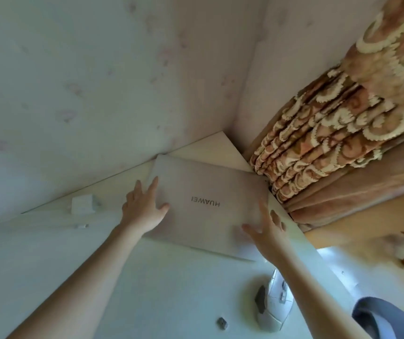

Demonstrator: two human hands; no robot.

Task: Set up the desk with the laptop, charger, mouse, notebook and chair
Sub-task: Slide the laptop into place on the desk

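The white desk (49, 253) already carries most of the kit. The closed Huawei laptop (208, 206) lies toward one o'clock in the far corner, lid down, not yet opened. Left hand (142, 211) rests flat on its nine o'clock edge, fingers spread; right hand (269, 231) lies open-palmed on its four o'clock corner. The mouse (271, 307) sits at five o'clock, the charger brick (82, 204) at ten. Notebook and chair are unseen.
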